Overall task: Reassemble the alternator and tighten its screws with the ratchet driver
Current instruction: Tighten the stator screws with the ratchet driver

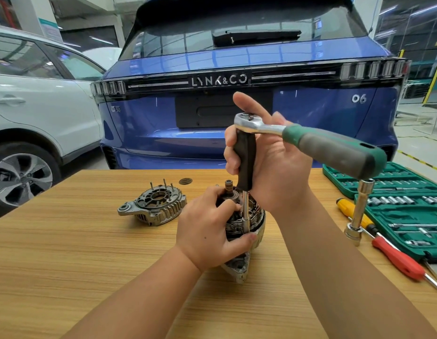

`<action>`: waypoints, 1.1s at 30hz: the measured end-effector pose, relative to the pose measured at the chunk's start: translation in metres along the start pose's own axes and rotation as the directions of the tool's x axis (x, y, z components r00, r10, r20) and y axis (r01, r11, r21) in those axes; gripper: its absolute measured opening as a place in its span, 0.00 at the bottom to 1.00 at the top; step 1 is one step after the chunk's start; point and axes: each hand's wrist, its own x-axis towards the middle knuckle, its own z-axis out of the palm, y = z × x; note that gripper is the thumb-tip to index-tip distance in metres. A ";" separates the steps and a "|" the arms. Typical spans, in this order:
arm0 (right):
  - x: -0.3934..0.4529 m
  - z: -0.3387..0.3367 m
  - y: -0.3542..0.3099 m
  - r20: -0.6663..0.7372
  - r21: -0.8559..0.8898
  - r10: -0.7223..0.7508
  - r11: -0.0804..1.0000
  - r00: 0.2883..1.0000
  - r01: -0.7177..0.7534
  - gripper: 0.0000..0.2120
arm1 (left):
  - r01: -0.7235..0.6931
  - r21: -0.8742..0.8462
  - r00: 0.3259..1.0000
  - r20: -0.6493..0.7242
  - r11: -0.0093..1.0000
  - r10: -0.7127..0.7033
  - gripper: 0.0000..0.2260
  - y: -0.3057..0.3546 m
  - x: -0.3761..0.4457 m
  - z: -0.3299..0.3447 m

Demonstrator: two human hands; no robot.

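From the head view, the alternator body [244, 223] is seen standing on the wooden surface [90, 265], gripped by the curled fingers of the left hand [207, 231]. The black driver handle [245, 160], topped by the ratchet [310, 140], is clasped by the right hand [268, 162]. The separate end cover [155, 206] is lying just left.
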 end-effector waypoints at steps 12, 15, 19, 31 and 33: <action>0.002 -0.014 0.006 -0.220 -0.173 0.043 0.981 0.975 -0.083 0.02 | -0.011 0.016 1.000 -0.015 1.000 0.011 0.27 -0.001 0.000 0.001; 0.001 -0.019 0.005 -0.060 0.059 0.133 0.990 0.989 -0.129 0.13 | -0.006 0.018 1.000 -0.008 1.000 0.006 0.27 -0.001 0.000 0.001; 0.000 -0.013 0.016 0.032 -0.160 -0.098 0.982 0.995 0.102 0.19 | 0.005 0.013 1.000 0.015 1.000 -0.005 0.26 -0.001 0.001 0.000; 0.001 -0.013 0.010 0.057 0.022 0.001 1.000 0.998 -0.002 0.24 | 0.008 0.008 1.000 0.005 1.000 -0.008 0.26 0.000 0.000 -0.001; 0.002 -0.009 0.010 0.054 -0.008 0.053 0.999 0.997 -0.052 0.23 | 0.012 0.010 1.000 0.013 1.000 -0.012 0.26 0.000 0.000 -0.001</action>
